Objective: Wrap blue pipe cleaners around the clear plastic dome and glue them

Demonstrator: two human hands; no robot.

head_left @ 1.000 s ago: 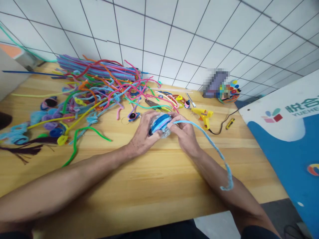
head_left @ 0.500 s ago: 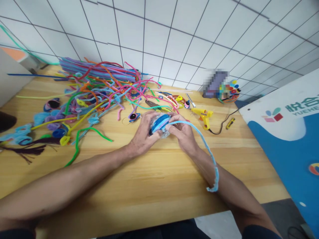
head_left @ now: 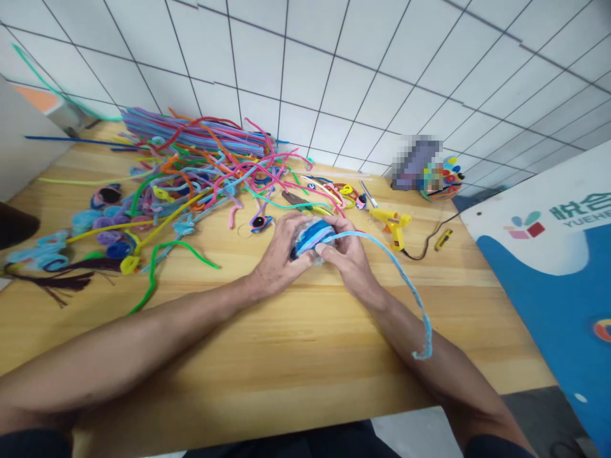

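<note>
Between both hands, above the wooden table, is a rounded clear-plastic-looking piece (head_left: pixel 312 236) banded with dark blue, light blue and lilac pipe cleaner. My left hand (head_left: pixel 279 257) is closed around its left side, thumb along the lower edge. On the other side my right hand (head_left: pixel 351 257) grips it, the thumb pressing the light blue pipe cleaner (head_left: pixel 398 264) against the bands. That strand's free length arcs over my right forearm and ends in a small hook. The fingers behind the piece are partly hidden.
Loose pipe cleaners (head_left: pixel 191 191) and a thick bundle (head_left: pixel 191 133) cover the table's back left. Pliers (head_left: pixel 305 202), a yellow glue gun (head_left: pixel 394 224) with a cord and a yellow cutter (head_left: pixel 443 240) lie beyond my hands. A printed board (head_left: pixel 539 254) stands at right.
My right thumb has shifted slightly along the bands, and the strand's hooked end has swung a little right and up. Both hands keep their hold; the whole view has shifted slightly.
</note>
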